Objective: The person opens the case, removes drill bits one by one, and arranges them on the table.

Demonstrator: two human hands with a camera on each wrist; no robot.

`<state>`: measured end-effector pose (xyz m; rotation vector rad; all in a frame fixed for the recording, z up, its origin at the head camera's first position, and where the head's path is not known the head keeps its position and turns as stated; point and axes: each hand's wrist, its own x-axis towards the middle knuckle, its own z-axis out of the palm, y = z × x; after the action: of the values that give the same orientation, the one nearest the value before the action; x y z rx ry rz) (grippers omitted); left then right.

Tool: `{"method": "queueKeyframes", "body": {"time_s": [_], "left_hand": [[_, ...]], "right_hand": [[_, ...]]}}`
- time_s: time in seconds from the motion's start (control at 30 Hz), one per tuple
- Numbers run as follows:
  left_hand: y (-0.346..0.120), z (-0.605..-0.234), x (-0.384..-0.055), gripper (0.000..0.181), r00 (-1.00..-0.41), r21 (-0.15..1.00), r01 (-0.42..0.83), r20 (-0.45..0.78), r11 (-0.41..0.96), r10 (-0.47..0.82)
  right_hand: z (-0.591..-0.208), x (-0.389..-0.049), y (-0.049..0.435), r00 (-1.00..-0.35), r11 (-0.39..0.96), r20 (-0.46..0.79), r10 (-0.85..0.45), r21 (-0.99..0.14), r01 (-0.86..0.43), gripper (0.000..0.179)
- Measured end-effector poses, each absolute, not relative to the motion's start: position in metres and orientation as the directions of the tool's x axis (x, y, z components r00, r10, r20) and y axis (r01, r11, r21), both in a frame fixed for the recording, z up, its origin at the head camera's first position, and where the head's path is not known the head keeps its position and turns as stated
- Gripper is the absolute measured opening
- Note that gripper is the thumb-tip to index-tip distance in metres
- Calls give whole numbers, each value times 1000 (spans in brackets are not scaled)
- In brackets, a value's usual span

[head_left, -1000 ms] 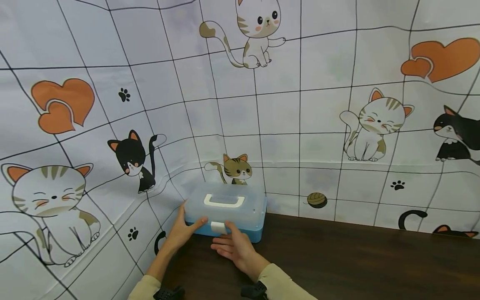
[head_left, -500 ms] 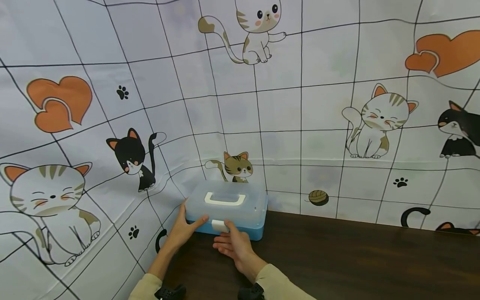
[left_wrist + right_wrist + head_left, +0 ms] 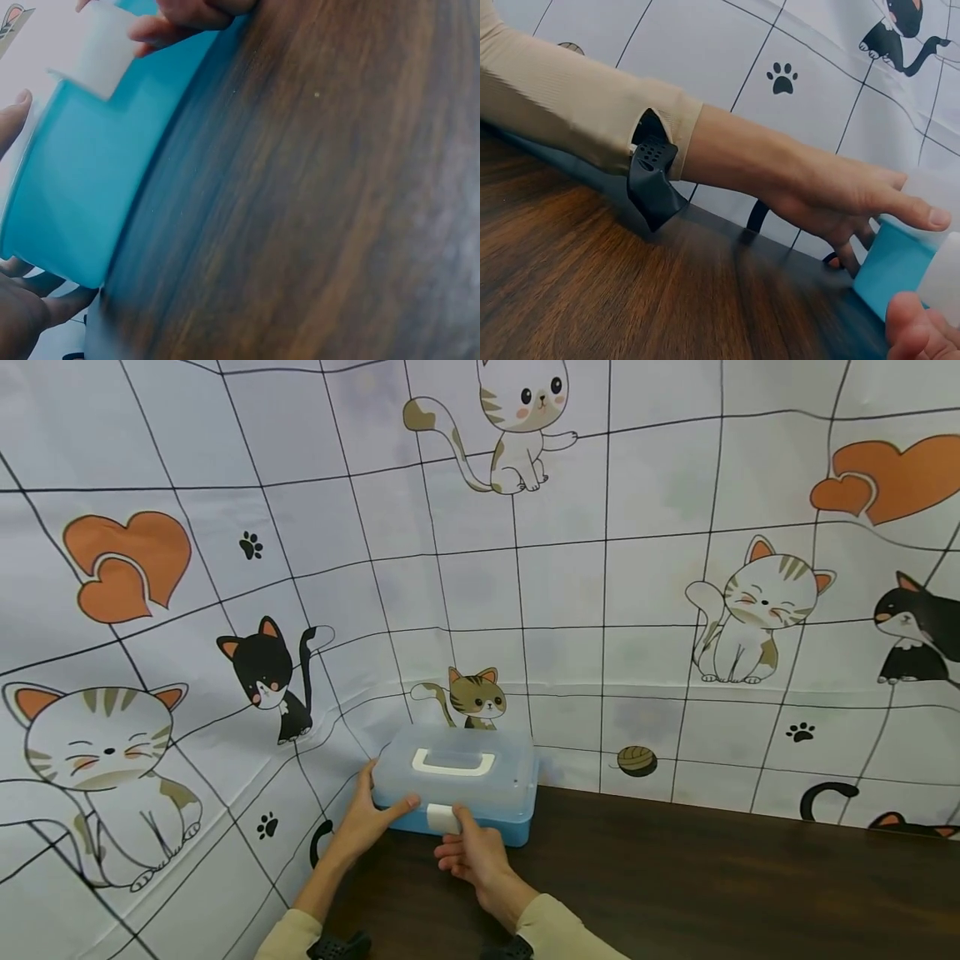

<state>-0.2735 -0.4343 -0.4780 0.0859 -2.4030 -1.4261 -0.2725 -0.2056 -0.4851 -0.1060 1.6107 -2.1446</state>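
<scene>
A blue plastic storage box (image 3: pixel 513 832) with a translucent lid (image 3: pixel 397 752) stands in the corner, lid down. A white carry handle (image 3: pixel 453 770) lies on top, and a white latch (image 3: pixel 442 818) sits at the front middle. My left hand (image 3: pixel 367 818) grips the left front corner, thumb on the front by the lid's edge and fingers spread along the side. My right hand (image 3: pixel 483 860) pinches the latch, its thumb at the right edge and curled fingers below. In the left wrist view, fingertips meet the lower end of the latch (image 3: pixel 97 49).
The dark wooden table (image 3: pixel 675 877) stretches to the right. A white cloth printed with cats and grid lines (image 3: pixel 562 585) hangs behind and at the left, close to the box. Each wrist wears a black camera mount (image 3: pixel 654 180) below a beige sleeve (image 3: pixel 592 105).
The fingers of my right hand have curled in closer beneath the latch. My left hand keeps its grip on the corner, and the box stays put while the head view shifts slightly.
</scene>
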Motion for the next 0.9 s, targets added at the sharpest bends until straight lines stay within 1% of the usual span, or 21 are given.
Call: {"method": "queueKeyframes", "body": {"time_s": [0.33,0.63,0.73,0.9], "left_hand": [[-429,-477,-274,109,-946,859,120,251,498,-205],[-429,-477,-273,112,-949,859,113,243,500,-203],[-428,-477,-272,111,-950,861,113,240,496,-200],[-428,-476,-271,111,-953,864,107,231,492,-197]], "right_hand": [[-480,-270,-193,-879,-172,-231,-417,-929,326,77],[-468,-267,-189,-870,-156,-209,-447,-939,306,77],[-464,-266,-187,-870,-155,-182,-459,-947,280,75],[-464,-264,-184,-873,-158,-142,-466,-958,240,67]]}}
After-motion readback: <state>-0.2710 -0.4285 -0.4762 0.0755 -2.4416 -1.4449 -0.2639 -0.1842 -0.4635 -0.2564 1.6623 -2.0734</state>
